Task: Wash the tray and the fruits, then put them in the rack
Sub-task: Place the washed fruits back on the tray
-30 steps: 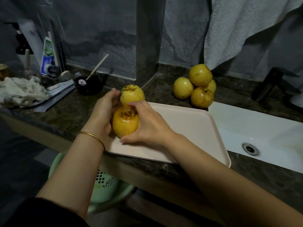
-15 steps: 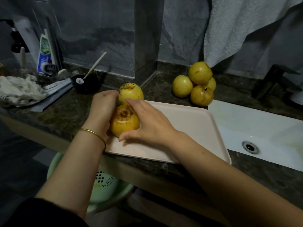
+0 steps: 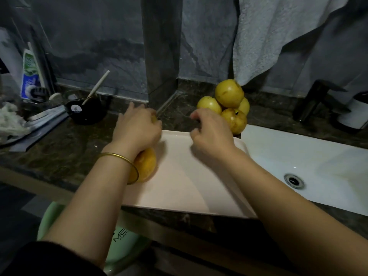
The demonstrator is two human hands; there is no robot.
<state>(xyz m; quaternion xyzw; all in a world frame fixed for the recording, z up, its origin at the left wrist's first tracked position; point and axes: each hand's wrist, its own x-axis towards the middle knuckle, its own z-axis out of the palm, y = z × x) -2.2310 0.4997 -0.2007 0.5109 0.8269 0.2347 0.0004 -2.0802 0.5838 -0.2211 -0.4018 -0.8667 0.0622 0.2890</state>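
My left hand (image 3: 137,129) curls over a mostly hidden yellow fruit (image 3: 154,118); a second fruit (image 3: 147,166) sits on the tray (image 3: 189,186) under that wrist. My right hand (image 3: 211,136) is blurred, grip unreadable. Open tray between them.

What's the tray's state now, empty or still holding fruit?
Not empty: at least one orange-yellow fruit lies at the left of the pink tray.
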